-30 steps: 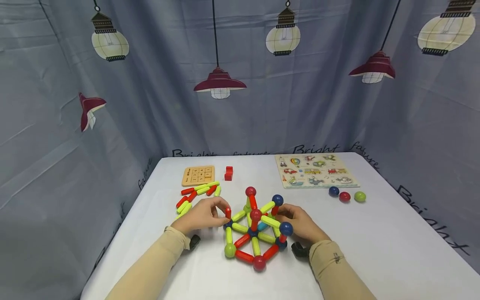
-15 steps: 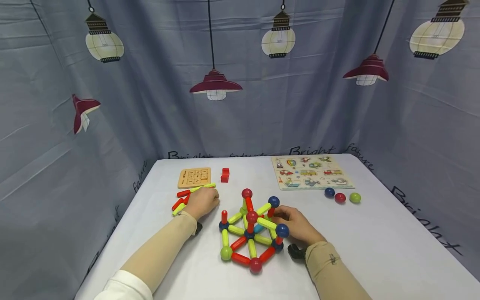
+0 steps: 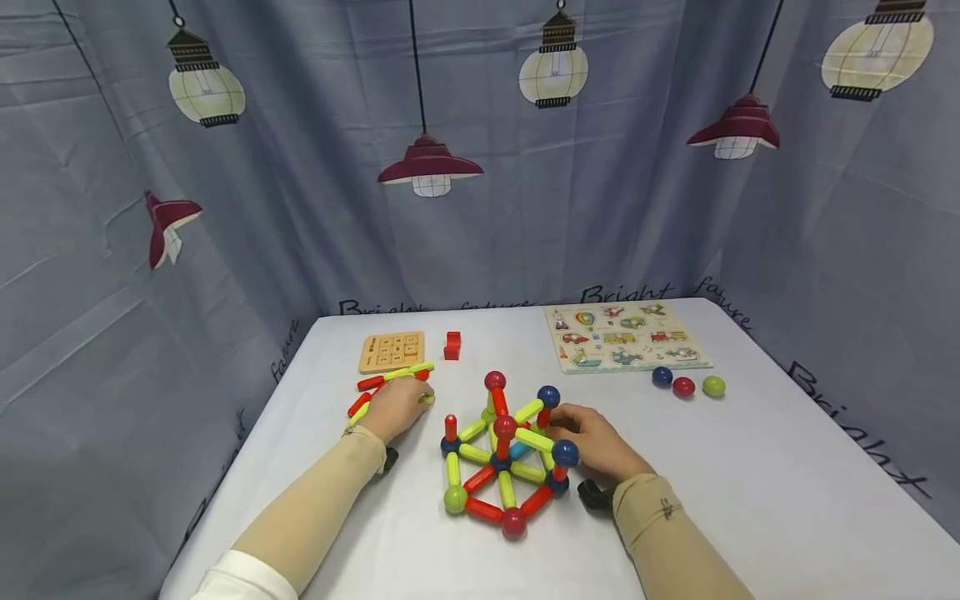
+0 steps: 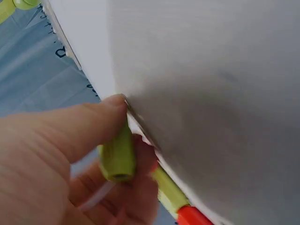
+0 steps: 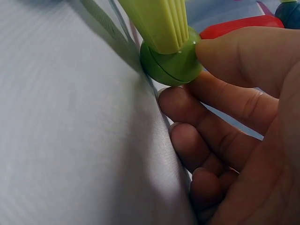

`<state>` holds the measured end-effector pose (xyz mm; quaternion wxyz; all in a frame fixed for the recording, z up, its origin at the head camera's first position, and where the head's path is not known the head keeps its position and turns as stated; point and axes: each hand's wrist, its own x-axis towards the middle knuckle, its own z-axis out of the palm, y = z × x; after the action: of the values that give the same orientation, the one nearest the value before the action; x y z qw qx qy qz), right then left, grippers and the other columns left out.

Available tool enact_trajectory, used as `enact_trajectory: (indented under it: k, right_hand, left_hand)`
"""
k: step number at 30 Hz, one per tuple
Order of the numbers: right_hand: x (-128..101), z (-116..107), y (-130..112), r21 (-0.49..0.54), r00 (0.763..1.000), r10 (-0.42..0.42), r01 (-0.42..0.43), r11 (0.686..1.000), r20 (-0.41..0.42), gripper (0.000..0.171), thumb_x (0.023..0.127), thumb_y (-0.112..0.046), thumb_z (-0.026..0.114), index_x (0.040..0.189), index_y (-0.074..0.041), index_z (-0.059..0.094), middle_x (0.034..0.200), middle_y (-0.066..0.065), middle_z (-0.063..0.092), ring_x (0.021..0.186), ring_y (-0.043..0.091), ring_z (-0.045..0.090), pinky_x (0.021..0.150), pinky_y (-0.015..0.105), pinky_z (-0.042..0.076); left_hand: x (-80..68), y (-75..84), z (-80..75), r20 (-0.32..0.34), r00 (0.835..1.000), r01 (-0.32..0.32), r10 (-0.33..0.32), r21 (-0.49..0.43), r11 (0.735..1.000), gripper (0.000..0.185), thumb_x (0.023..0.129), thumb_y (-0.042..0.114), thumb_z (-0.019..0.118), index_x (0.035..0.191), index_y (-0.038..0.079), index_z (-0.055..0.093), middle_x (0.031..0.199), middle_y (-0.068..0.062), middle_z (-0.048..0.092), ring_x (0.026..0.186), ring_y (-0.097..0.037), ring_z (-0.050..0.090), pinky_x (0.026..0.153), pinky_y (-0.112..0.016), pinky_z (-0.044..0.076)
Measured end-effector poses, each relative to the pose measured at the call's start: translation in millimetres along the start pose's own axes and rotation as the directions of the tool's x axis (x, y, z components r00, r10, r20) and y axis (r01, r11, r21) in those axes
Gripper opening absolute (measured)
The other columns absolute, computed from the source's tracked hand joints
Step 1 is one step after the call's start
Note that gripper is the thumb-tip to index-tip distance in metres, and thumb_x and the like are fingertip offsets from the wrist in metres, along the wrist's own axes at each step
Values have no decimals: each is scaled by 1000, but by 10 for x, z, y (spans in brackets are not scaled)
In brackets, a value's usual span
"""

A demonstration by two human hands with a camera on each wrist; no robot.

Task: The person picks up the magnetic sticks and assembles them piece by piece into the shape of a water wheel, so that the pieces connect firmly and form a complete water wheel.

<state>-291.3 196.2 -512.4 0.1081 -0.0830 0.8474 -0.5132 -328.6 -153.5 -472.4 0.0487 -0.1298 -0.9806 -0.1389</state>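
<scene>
My left hand [image 3: 396,408] is over the pile of loose rods on the left. It pinches a yellow-green magnetic rod [image 4: 117,157] between thumb and fingers. At the table's middle stands a structure of magnetic rods and balls, with a red ball [image 3: 513,522] at its front. A red rod [image 3: 451,428] stands upright on the dark blue ball [image 3: 450,447] at its left corner. On the structure's right side, my right hand [image 3: 592,437] holds a green ball [image 5: 171,63] between thumb and index finger. Its other fingers are curled near the tabletop.
Several loose red and yellow-green rods [image 3: 370,384] lie around the left hand. Behind them are a wooden number board [image 3: 392,352] and a red block [image 3: 452,346]. A picture puzzle board [image 3: 626,337] lies back right, with blue, red [image 3: 683,387] and green balls before it.
My left hand has let go of the red rod, which stands on the structure's left ball. It has moved left to the loose rods and taken a yellow-green one. The right hand stays in place.
</scene>
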Motion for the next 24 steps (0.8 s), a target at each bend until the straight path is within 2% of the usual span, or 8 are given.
enact_trajectory:
  k: [3, 5, 8, 11, 13, 19, 22, 24]
  right_hand:
    - [7, -10, -4, -3, 1000, 3, -3, 1000, -2, 20, 99, -25, 69, 119, -21, 71, 117, -1, 69, 106, 21, 60, 99, 46, 50]
    - [9, -12, -3, -6, 1000, 0, -1, 1000, -2, 20, 99, -24, 69, 119, -21, 71, 117, -1, 69, 106, 21, 60, 100, 47, 50]
    - [9, -13, 10, -17, 1000, -9, 9, 1000, -9, 20, 99, -24, 69, 118, -21, 71, 116, -2, 69, 106, 21, 60, 99, 47, 50]
    - [15, -17, 15, -16, 1000, -15, 15, 1000, -13, 20, 99, -24, 68, 118, -20, 71, 116, -2, 69, 106, 21, 60, 99, 46, 50]
    - [19, -20, 14, -12, 1000, -16, 16, 1000, -11, 20, 99, -24, 69, 119, -20, 71, 116, -2, 69, 106, 21, 60, 99, 46, 50]
    - [10, -19, 3, -28, 1000, -13, 13, 1000, -11, 20, 99, -24, 69, 118, -21, 72, 116, -3, 70, 106, 20, 61, 101, 50, 48]
    - [1, -18, -3, -46, 1000, -17, 17, 999, -15, 19, 99, -23, 68, 118, -22, 72, 115, -4, 70, 106, 19, 62, 102, 51, 48]
    - [0, -18, -6, -45, 1000, -22, 22, 999, -15, 19, 99, -23, 68, 118, -22, 72, 115, -4, 70, 106, 19, 62, 102, 51, 49]
  left_hand:
    - [-72, 62, -87, -70, 994, -86, 79, -95, 992, 30, 93, 10, 77, 123, 12, 75, 119, -1, 75, 115, -21, 68, 101, -42, 54]
    - [-138, 153, -166, -146, 976, -186, 160, -192, 964, 34, 93, 10, 77, 126, 13, 73, 121, 0, 74, 114, -20, 69, 99, -42, 55]
    - [-246, 335, -286, -188, 921, -386, 342, -302, 872, 37, 92, 9, 77, 129, 14, 72, 123, 2, 73, 113, -16, 69, 98, -39, 56]
    - [-331, 486, -350, -155, 851, -523, 502, -331, 785, 36, 92, 10, 78, 127, 14, 72, 122, 5, 73, 113, -13, 68, 98, -34, 56]
    - [-357, 551, -366, -139, 817, -572, 560, -327, 752, 36, 91, 9, 78, 126, 14, 72, 122, 6, 73, 113, -11, 67, 97, -30, 55]
    - [-341, 616, -355, -167, 738, -671, 654, -291, 682, 35, 89, 6, 79, 123, 13, 74, 118, 4, 75, 109, -10, 69, 94, -27, 55]
    - [-333, 621, -339, -167, 725, -684, 668, -286, 671, 35, 90, 6, 79, 123, 14, 74, 118, 4, 75, 108, -9, 69, 93, -28, 55]
    - [-350, 621, -334, -157, 754, -653, 638, -286, 701, 39, 89, 10, 81, 127, 16, 72, 122, 5, 74, 112, -10, 68, 96, -31, 54]
